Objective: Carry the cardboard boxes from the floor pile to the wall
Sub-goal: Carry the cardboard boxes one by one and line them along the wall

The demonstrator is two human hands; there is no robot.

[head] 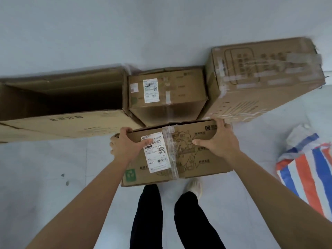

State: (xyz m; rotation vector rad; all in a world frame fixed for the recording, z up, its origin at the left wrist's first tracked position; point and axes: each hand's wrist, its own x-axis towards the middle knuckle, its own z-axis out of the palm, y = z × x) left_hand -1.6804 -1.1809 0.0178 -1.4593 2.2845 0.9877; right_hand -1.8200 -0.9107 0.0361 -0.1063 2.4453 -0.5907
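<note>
I hold a taped cardboard box (pixel 190 159) with a white shipping label in front of me, above my feet. My left hand (pixel 125 144) grips its far left corner, thumb on top and fingers curled under the edge. My right hand (pixel 219 139) grips the far right corner, fingers wrapped over the far edge. Just beyond it, against the pale wall (pixel 125 33), stand three boxes: a long open box (pixel 62 105) on the left, a smaller labelled box (pixel 167 92) in the middle, and a large taped box (pixel 264 78) on the right.
A striped blue, orange and white woven bag (pixel 309 169) lies on the tiled floor (pixel 45 168) to the right. My dark trouser legs and a light shoe (pixel 195 186) show below the held box.
</note>
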